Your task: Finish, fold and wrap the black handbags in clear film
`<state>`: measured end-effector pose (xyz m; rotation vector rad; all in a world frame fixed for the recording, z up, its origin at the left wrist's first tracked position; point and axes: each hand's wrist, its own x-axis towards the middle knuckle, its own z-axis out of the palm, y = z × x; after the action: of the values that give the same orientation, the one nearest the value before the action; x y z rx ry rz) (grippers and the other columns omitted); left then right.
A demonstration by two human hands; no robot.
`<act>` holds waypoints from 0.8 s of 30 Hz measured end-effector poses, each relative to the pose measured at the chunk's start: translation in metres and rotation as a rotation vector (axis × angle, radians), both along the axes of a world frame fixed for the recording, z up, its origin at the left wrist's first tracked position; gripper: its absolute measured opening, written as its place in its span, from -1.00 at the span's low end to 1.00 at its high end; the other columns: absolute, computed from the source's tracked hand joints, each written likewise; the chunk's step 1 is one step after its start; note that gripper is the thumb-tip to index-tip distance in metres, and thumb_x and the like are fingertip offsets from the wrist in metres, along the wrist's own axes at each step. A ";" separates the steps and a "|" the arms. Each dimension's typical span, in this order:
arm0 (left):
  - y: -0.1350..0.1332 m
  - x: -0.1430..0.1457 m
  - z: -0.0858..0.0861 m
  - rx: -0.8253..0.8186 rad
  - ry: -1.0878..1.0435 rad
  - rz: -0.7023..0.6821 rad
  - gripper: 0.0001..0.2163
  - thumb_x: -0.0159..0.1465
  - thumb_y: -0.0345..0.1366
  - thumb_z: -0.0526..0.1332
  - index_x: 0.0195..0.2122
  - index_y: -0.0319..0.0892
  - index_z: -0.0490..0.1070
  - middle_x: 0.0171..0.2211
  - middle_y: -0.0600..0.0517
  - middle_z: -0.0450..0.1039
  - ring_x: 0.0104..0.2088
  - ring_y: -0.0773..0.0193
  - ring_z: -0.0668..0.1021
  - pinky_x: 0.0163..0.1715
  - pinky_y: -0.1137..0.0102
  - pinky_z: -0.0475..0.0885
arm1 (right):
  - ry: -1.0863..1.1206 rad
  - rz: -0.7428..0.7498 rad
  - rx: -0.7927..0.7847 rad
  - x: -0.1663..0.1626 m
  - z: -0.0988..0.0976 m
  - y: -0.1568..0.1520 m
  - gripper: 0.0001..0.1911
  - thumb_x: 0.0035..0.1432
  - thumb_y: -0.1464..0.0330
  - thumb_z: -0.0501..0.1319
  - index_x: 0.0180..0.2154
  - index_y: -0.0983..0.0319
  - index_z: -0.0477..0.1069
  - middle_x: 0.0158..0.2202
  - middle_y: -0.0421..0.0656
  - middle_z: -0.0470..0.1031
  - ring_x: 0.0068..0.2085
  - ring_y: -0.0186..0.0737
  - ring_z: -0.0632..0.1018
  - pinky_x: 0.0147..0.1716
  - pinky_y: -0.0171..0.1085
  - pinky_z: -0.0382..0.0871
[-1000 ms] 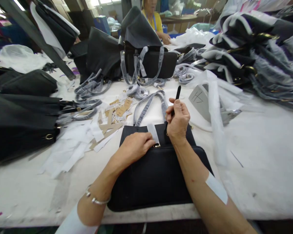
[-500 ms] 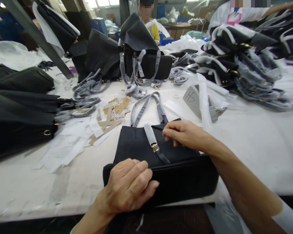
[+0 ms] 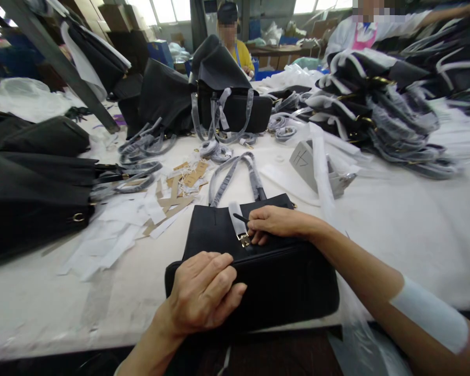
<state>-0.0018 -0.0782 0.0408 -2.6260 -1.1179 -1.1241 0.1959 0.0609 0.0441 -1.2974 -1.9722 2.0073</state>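
Observation:
A black handbag (image 3: 282,287) lies on the white table (image 3: 395,224) at its near edge, its grey wrapped handles (image 3: 235,175) pointing away from me. My left hand (image 3: 203,290) grips the bag's near left edge, fingers curled over it. My right hand (image 3: 276,223) rests on top of the bag with its fingers pinched round a thin black strap end, right beside the gold buckle (image 3: 244,239) and the white-wrapped strap (image 3: 237,219).
Black bags (image 3: 35,188) lie at the left, more stand at the back (image 3: 227,99), and a heap of wrapped bags (image 3: 384,115) fills the right. Paper scraps and tags (image 3: 156,203) litter the middle left. Two other people work beyond the table.
My right hand slid left along the bag top to the buckle and pinched the strap end. My left hand kept its grip on the bag's near edge.

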 end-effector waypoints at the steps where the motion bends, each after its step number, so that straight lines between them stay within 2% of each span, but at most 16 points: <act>1: 0.001 0.000 -0.002 -0.008 0.001 0.002 -0.91 0.21 -0.40 0.21 -0.25 -0.19 0.36 -0.31 -0.09 0.55 -0.34 0.21 0.56 -0.33 0.33 0.48 | 0.023 -0.011 -0.032 0.001 0.001 0.000 -0.80 0.22 0.41 0.16 -0.47 0.28 0.36 -0.47 -0.18 0.56 -0.45 -0.36 0.59 -0.43 -0.40 0.50; 4: 0.008 0.002 -0.007 -0.092 0.077 0.065 -0.96 0.26 -0.36 0.18 -0.28 -0.18 0.35 -0.34 -0.06 0.51 -0.37 0.23 0.52 -0.35 0.33 0.44 | 0.056 -0.058 -0.117 0.001 -0.004 0.001 -0.78 0.23 0.46 0.12 -0.48 0.29 0.35 -0.47 -0.17 0.57 -0.47 -0.38 0.58 -0.42 -0.39 0.50; 7: 0.026 0.010 -0.003 -0.252 0.246 0.184 -0.91 0.30 -0.33 0.12 -0.34 -0.16 0.35 -0.37 -0.02 0.46 -0.35 0.19 0.50 -0.33 0.29 0.41 | 0.048 -0.184 -0.126 0.000 -0.014 0.007 -0.77 0.23 0.48 0.10 -0.49 0.29 0.32 -0.52 -0.19 0.53 -0.56 -0.40 0.53 -0.52 -0.39 0.47; 11: 0.078 0.036 0.018 -0.434 0.332 0.285 -0.90 0.29 -0.32 0.13 -0.25 -0.18 0.41 -0.22 -0.11 0.47 -0.19 0.06 0.50 -0.20 0.22 0.40 | 0.290 -0.504 0.054 0.010 -0.012 0.026 -0.89 0.16 0.41 0.19 -0.38 0.32 0.43 -0.43 -0.18 0.53 -0.53 -0.43 0.50 -0.58 -0.45 0.40; 14: 0.131 0.059 0.024 -0.575 0.260 0.355 -0.81 0.30 -0.41 0.04 -0.21 -0.24 0.45 -0.18 -0.21 0.48 -0.15 0.01 0.52 -0.18 0.21 0.38 | 0.395 -0.697 0.281 0.028 0.004 0.041 -0.81 0.13 0.36 0.20 -0.22 0.32 0.47 -0.39 -0.18 0.53 -0.55 -0.48 0.42 -0.65 -0.50 0.25; 16: 0.163 0.072 0.014 -0.776 0.153 0.394 -0.78 0.25 -0.46 0.05 -0.20 -0.27 0.49 -0.15 -0.28 0.49 -0.10 -0.03 0.52 -0.12 0.19 0.35 | 0.269 -0.744 0.447 0.041 0.012 0.048 -0.77 0.12 0.36 0.19 -0.17 0.30 0.47 -0.43 -0.20 0.53 -0.61 -0.49 0.35 -0.69 -0.49 0.16; 17: 0.175 0.076 0.006 -0.886 0.095 0.400 -0.78 0.22 -0.47 0.08 -0.22 -0.27 0.51 -0.15 -0.28 0.51 -0.08 -0.03 0.52 -0.10 0.21 0.34 | 0.163 -0.733 0.516 0.047 0.014 0.051 -0.76 0.11 0.36 0.19 -0.16 0.29 0.47 -0.45 -0.22 0.54 -0.63 -0.50 0.31 -0.69 -0.49 0.13; 19: 0.194 0.082 -0.016 -0.998 0.035 0.375 -0.79 0.16 -0.47 0.12 -0.26 -0.24 0.54 -0.20 -0.21 0.55 -0.13 0.05 0.55 -0.14 0.30 0.36 | -0.067 -0.651 0.589 0.058 0.010 0.053 -0.80 0.09 0.36 0.20 -0.22 0.27 0.48 -0.51 -0.23 0.55 -0.66 -0.48 0.27 -0.70 -0.47 0.11; 22: 0.206 0.081 -0.044 -1.082 -0.035 0.302 -0.73 0.11 -0.49 0.13 -0.22 -0.20 0.55 -0.29 -0.07 0.59 -0.27 0.23 0.58 -0.29 0.44 0.39 | -0.323 -0.512 0.530 0.069 -0.005 0.056 -0.89 0.07 0.37 0.20 -0.39 0.26 0.48 -0.57 -0.22 0.53 -0.67 -0.46 0.30 -0.70 -0.45 0.13; 24: 0.207 0.077 -0.055 -1.112 -0.080 0.268 -0.71 0.10 -0.49 0.13 -0.19 -0.18 0.54 -0.32 -0.01 0.60 -0.34 0.29 0.58 -0.36 0.48 0.38 | -0.415 -0.484 0.465 0.073 -0.014 0.059 -0.89 0.07 0.39 0.19 -0.44 0.26 0.46 -0.60 -0.22 0.51 -0.69 -0.44 0.32 -0.71 -0.44 0.12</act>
<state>0.0752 0.1285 -0.0146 -2.8936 -2.5954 -0.6137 0.2694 0.1200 0.0302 -1.9154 -1.8502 1.0527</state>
